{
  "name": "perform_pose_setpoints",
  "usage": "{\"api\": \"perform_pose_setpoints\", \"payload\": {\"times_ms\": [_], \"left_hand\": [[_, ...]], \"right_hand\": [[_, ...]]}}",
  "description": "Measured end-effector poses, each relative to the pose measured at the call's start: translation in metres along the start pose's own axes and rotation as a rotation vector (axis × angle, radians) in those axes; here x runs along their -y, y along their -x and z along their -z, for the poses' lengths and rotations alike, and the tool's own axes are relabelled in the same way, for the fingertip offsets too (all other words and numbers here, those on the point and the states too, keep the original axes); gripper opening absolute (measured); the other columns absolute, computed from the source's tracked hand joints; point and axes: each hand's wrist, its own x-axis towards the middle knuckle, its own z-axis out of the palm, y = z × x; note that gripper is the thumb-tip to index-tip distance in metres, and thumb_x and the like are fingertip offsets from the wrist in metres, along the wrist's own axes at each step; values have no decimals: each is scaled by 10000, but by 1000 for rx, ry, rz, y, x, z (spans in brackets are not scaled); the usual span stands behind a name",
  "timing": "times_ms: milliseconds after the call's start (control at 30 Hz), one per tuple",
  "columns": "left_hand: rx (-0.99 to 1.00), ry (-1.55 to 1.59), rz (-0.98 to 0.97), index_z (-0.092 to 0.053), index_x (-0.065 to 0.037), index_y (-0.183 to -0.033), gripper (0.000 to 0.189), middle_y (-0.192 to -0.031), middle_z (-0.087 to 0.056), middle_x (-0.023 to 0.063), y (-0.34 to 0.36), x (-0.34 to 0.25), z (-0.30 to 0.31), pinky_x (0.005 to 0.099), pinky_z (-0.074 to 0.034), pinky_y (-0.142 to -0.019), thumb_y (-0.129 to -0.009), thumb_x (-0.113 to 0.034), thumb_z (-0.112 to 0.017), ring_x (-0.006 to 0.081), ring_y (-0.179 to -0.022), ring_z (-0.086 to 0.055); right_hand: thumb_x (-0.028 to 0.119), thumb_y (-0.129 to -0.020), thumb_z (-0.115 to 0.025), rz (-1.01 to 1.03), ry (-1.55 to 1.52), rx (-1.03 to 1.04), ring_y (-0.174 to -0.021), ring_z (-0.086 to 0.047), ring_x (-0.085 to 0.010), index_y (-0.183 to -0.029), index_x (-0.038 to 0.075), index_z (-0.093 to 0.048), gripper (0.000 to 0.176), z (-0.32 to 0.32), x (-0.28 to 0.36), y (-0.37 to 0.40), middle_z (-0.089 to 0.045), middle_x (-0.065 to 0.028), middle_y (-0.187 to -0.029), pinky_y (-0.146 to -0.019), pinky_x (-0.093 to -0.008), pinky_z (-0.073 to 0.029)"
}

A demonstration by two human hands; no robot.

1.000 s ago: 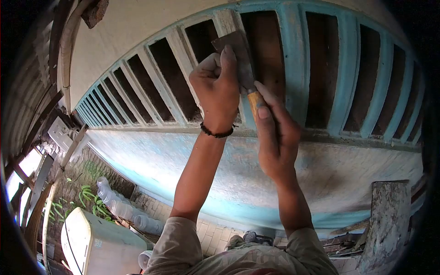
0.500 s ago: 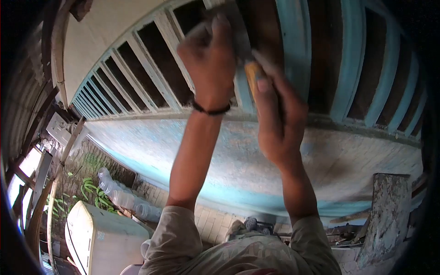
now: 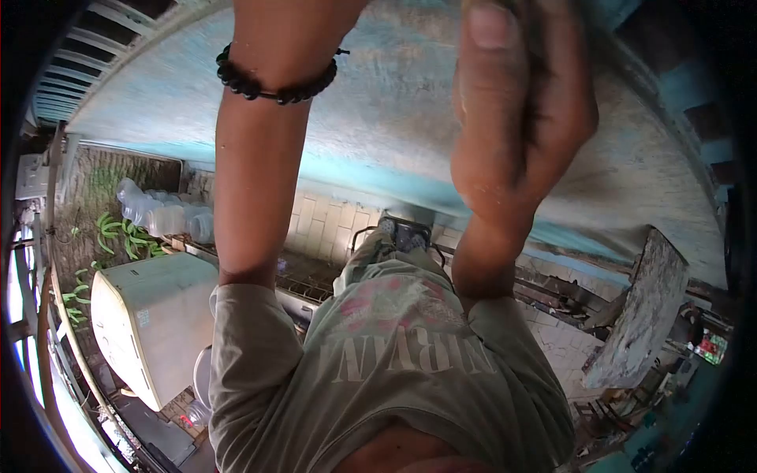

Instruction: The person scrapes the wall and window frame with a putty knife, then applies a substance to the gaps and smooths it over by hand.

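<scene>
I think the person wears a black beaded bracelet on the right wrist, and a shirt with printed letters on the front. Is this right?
Not quite. The head view now shows the black beaded bracelet on the left wrist, not the right. The shirt does have printed letters on the front.

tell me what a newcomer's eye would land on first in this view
Probably the black beaded bracelet near the top, left of centre, circling the left wrist, with the large right hand at the top, right of centre. Next, likely, the pale lettering across the shirt at bottom centre, then the big pale box at lower left.
</scene>
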Motion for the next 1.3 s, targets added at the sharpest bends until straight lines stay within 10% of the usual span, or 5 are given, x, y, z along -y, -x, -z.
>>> {"api": "perform_pose_setpoints", "payload": {"times_ms": [500,667,767,833,1300], "left_hand": [[-182,-46,-50,-612,-20,-663,243,-527,-545,29,142,30,13,235,-355,-443,-899,-56,-661,70,-462,-481],[1004,220,808,-662,18,-949,270,-780,-642,229,374,120,20,411,-501,-695,-996,-211,-527,344,-726,-635],[1692,99,440,-692,-51,-1182,341,-982,-721,200,521,159,45,439,-534,-835,-1025,-287,-502,324,-872,-702],[1477,251,950,-691,30,-899,439,-803,-705,185,516,145,56,452,-496,-736,-987,-377,-549,253,-689,-597],[1339,69,864,-691,59,-811,458,-753,-646,282,510,127,57,505,-482,-676,-861,-396,-683,359,-609,-592]], "right_hand": [[444,-971,-625,-348,-67,-31,-669,-460,-71,-1227,-24,-638,533,11,33,3,-541,21,-784,-590,-228,-350],[323,-979,-662,-264,-190,104,-615,-443,-64,-1195,-37,-648,420,37,17,-1,-589,-6,-795,-582,-203,-348],[240,-998,-628,-147,-107,118,-585,-465,-56,-1193,-36,-643,338,36,-2,7,-582,4,-754,-544,-202,-320],[193,-1054,-521,-127,-128,129,-567,-369,-4,-1254,-37,-624,322,37,-6,12,-499,67,-679,-502,-201,-253],[244,-1045,-531,-190,-136,93,-556,-372,-16,-1285,-74,-566,400,29,5,25,-496,40,-697,-499,-209,-261]]}}
